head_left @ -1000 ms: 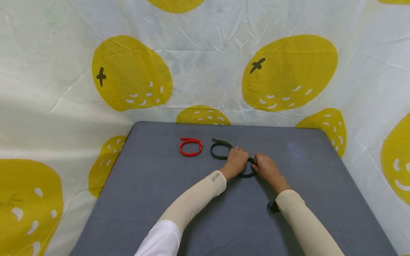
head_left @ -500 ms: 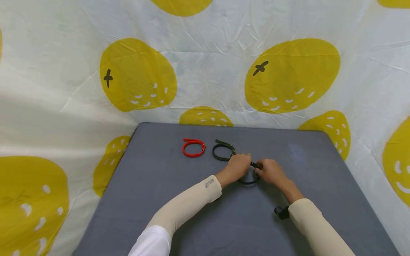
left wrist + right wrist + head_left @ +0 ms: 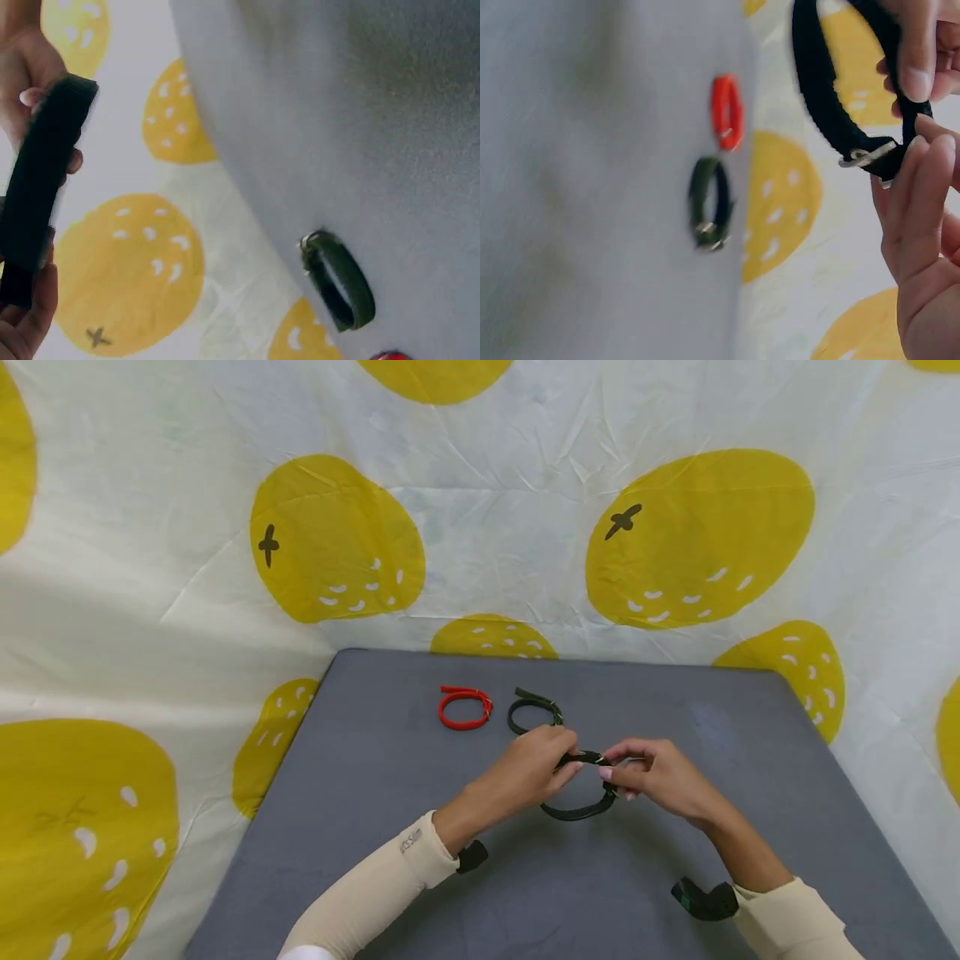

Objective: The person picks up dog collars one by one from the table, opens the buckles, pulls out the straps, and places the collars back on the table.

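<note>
A black buckled collar (image 3: pixel 577 814) hangs as a loop between both hands, raised over the grey table. My left hand (image 3: pixel 528 768) pinches its upper stretch between thumb and fingers. On the other side, my right hand (image 3: pixel 663 777) pinches the strap near the metal buckle (image 3: pixel 866 155). The right wrist view shows the strap end by that buckle, partly covered by fingertips. Beyond the hands, a dark green collar (image 3: pixel 512 714) lies coiled on the table, partly overlapped by my left hand. A red collar (image 3: pixel 463 727) lies to its left.
The grey table (image 3: pixel 360 743) reaches back to a white cloth (image 3: pixel 510 543) printed with yellow fruit shapes. Black camera mounts (image 3: pixel 708 902) sit at both wrists, below the sleeves.
Both hands have drawn back toward the body and lifted the black collar off the table. The right hand's fingers have shifted along the strap. The red and green collars stay put.
</note>
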Demonstrator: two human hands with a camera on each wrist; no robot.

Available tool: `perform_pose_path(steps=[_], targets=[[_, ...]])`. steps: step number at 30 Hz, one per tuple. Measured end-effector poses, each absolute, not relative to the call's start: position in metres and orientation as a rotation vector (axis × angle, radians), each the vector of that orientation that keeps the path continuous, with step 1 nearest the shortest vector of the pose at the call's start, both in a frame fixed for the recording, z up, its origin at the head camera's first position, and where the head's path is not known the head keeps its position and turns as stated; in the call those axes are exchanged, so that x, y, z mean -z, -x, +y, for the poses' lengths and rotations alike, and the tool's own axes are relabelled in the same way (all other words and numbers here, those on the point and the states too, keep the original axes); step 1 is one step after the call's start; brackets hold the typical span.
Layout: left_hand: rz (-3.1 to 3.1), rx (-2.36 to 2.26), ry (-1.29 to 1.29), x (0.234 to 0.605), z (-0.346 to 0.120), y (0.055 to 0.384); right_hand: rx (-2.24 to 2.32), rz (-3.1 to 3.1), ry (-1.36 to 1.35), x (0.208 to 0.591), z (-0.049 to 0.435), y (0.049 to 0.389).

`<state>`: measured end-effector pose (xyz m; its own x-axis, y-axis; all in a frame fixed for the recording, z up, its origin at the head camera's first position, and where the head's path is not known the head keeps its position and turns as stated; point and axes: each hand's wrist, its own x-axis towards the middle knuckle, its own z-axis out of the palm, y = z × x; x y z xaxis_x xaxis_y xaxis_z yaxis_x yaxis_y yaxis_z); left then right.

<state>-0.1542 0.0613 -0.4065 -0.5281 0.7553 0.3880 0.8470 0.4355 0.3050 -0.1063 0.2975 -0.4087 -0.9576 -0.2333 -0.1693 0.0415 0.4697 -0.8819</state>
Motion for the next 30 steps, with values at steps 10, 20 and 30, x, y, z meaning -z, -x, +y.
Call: perform_pose_path(steps=[10, 20, 30], targets=[[-2.387, 1.120, 1.370, 0.398, 0.016, 0.129, 1.440, 2.738, 0.343, 0.380, 0.253, 0.071], [-2.280, 1.122, 1.436, 0.394, 0.008, 0.124, 1.465, 2.834, 0.466, 0.371, 0.231, 0.057], [-2.258, 1.089, 1.519, 0.398, 0.006, 0.122, 1.490, 2.839, 0.533, 0.378, 0.229, 0.052]])
